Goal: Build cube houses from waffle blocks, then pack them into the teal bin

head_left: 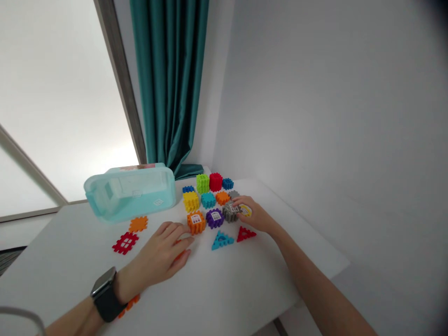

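A grey ribbed plastic block (230, 212) was seen right of centre in a cluster of toy pieces on the bench (224, 289), with the fingers (241, 200) of the right hand (255, 215) curled onto it; how firmly the grip had closed could not be told. A yellow round piece (246, 210) was partly covered by that hand. The block was judged light and stiff, best taken by its ribbed sides between the fingertips. A purple block (214, 218) stood just left of it, then an orange labelled block (196, 222), near the open left hand (159, 254). A teal triangular piece (222, 241) and a red triangular piece (245, 234) lay on the near side; a pale turquoise plastic box (129, 192) stood far left.
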The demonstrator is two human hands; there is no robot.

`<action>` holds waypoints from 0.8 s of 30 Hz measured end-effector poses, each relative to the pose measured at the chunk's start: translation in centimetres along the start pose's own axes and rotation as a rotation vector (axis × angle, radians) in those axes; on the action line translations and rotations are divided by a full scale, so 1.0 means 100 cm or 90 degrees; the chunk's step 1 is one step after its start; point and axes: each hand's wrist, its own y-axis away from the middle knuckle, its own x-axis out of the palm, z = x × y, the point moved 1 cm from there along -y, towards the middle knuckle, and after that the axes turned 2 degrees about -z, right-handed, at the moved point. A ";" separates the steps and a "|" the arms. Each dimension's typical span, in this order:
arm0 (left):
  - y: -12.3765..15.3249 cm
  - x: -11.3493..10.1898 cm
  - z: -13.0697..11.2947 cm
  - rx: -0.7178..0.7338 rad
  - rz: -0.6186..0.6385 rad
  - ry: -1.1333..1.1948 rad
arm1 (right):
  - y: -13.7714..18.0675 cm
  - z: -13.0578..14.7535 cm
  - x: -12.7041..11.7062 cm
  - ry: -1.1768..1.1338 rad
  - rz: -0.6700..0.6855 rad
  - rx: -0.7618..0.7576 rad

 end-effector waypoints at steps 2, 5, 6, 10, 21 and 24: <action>-0.013 0.007 -0.001 0.010 0.005 -0.002 | -0.002 -0.005 0.000 -0.008 0.010 0.009; -0.030 0.018 0.001 0.018 0.008 0.007 | -0.005 -0.010 0.000 -0.023 0.027 0.012; -0.035 0.021 0.002 0.017 0.011 0.011 | -0.005 -0.012 0.000 -0.030 0.032 0.012; -0.052 0.030 0.007 -0.010 0.067 0.018 | -0.006 -0.017 -0.001 -0.059 0.039 0.004; -0.065 0.039 0.014 -0.021 0.081 0.044 | -0.006 -0.020 0.009 -0.066 0.057 0.028; -0.067 0.038 0.015 -0.024 0.073 0.049 | -0.006 -0.022 0.010 -0.070 0.060 0.033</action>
